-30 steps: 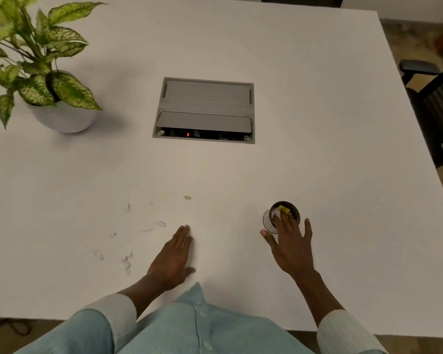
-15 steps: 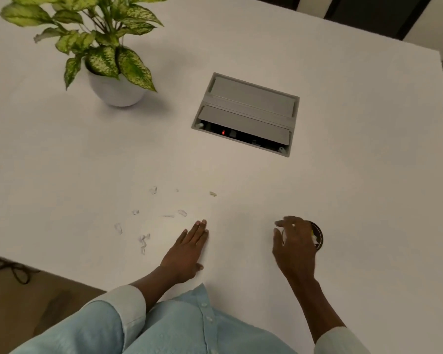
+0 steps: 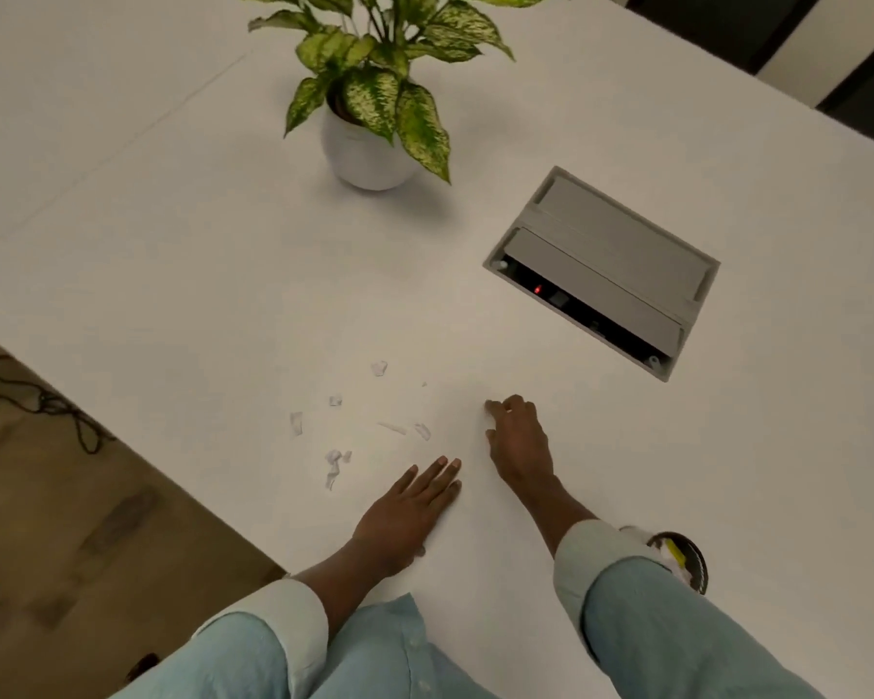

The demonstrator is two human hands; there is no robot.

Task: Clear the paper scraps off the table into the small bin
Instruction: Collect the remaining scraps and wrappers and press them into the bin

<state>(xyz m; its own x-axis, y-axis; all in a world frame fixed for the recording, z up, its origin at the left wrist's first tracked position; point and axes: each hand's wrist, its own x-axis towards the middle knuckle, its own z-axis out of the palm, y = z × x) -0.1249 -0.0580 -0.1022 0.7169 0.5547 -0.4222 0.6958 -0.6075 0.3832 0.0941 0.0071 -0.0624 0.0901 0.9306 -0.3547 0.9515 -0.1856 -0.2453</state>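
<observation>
The right hand [image 3: 518, 441] has left the small bin [image 3: 689, 562], where it hovered half a second ago, and has crossed over to the paper scraps [image 3: 333, 459]. Its fingers [image 3: 495, 407] now curl down with their tips at the table [image 3: 172, 295]. A scrap lay at about this spot in the earlier frame, but the knuckles hide whether the tips pinch it or anything else. The left hand [image 3: 410, 512] has kept its place, palm down on the tabletop with fingers straight and close together, gripping nothing. Its fingertips point toward the scraps, which lie loose just ahead and to its left: a few crumpled white bits, one thin strip and a tiny speck, all apart from one another. The bin now stands well off to the right of both hands, near the table's near edge, half covered by the right sleeve [image 3: 596, 547]. Its dark round rim shows, with a yellow piece and some white paper inside. Farther back a grey power box [image 3: 601, 264] is set into the tabletop, a small red light [image 3: 537, 289] glowing in its slot. To its left stands a white pot [image 3: 369, 153] holding a leafy green and yellow plant. A dark cable [image 3: 46, 401] lies on the floor beyond the table's left edge.
</observation>
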